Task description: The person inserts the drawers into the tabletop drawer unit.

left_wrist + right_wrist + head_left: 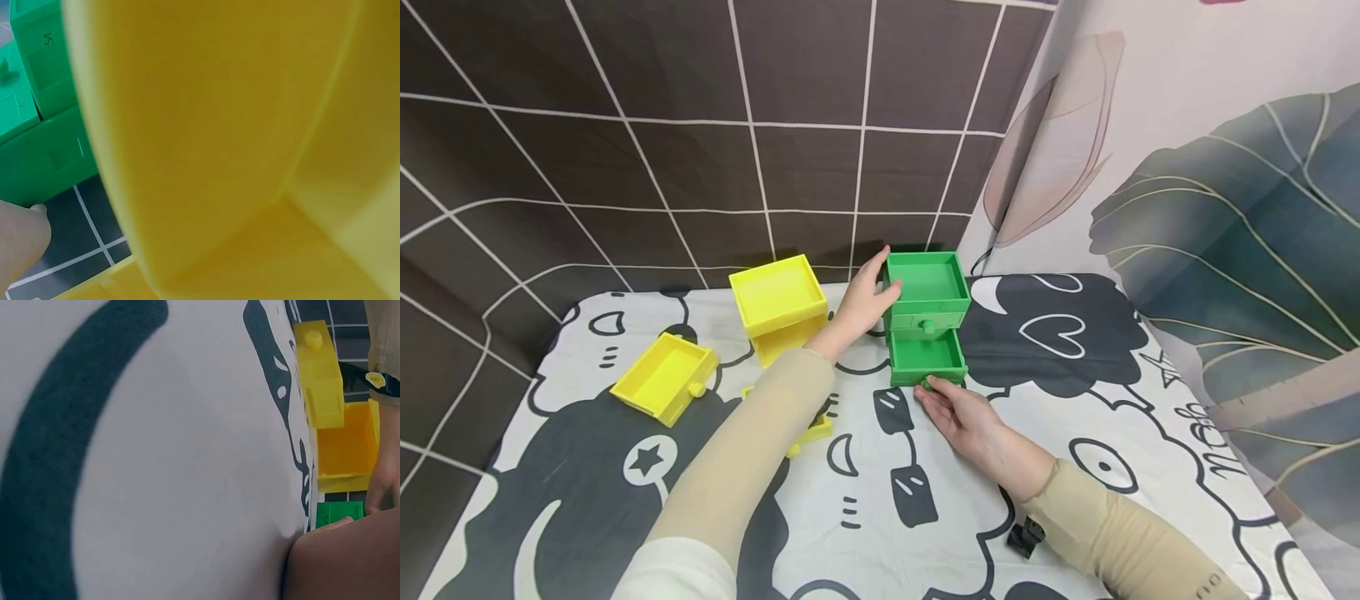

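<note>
A green two-drawer cabinet [928, 287] stands near the back of the bed-like surface, its lower drawer [925, 354] pulled out and its upper drawer in. My left hand [859, 304] rests against the cabinet's left side, fingers extended towards the back and thumb at the top edge. At the front, my right hand [966, 425] pinches the knob [928, 382] of the lower drawer between thumb and fingers. In the left wrist view a yellow cabinet [219, 125] fills most of the picture, with the green cabinet [44, 150] behind it.
Left of my left arm stands the yellow cabinet [778, 292] with an open front. A yellow drawer [666, 379] lies farther left, and another yellow drawer [814, 431] is partly hidden under my forearm. A small black object [1025, 537] lies by my right wrist. Dark gridded cloth [812, 167] hangs behind.
</note>
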{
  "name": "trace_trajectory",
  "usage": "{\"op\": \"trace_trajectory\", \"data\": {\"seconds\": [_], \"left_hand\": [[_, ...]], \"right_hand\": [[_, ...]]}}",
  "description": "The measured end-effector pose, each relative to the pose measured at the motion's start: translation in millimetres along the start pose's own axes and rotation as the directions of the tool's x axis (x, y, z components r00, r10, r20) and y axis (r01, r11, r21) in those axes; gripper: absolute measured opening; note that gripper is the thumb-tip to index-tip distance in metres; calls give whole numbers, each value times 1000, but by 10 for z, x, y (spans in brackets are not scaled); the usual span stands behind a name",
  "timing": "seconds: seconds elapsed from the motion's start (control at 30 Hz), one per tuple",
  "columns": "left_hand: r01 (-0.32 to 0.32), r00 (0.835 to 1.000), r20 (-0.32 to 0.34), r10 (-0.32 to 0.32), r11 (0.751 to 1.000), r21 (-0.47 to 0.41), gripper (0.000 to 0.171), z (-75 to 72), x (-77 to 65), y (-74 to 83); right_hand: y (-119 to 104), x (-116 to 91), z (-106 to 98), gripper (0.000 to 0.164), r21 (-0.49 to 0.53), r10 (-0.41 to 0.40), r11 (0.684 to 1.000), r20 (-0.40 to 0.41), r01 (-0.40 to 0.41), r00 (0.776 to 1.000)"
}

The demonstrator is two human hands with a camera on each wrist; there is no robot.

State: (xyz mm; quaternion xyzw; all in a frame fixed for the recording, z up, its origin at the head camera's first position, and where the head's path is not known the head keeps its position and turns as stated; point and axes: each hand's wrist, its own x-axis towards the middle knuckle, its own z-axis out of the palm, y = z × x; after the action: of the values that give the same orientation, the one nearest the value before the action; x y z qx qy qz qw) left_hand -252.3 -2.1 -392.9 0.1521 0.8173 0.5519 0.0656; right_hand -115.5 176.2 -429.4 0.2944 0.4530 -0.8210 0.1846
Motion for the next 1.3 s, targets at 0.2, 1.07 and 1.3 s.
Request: {"op": "trace_trajectory", "data": {"seconds": [0.2,1.07,1.3], "left_hand": [[0,1000,0,0,1000,-4,69,-10,-7,6],[-5,1000,-8,5,1000,25,69,-11,15,-8],[1,1000,-4,-1,1000,25,69,-4,10,14]], "right_hand": [[-8,37,21,22,-11,-4,1000,-13,4,1000],[-236,357,224,11,137,-9,990,-87,21,996],[-315,445,296,8,128,-6,992,-107,20,994]]}}
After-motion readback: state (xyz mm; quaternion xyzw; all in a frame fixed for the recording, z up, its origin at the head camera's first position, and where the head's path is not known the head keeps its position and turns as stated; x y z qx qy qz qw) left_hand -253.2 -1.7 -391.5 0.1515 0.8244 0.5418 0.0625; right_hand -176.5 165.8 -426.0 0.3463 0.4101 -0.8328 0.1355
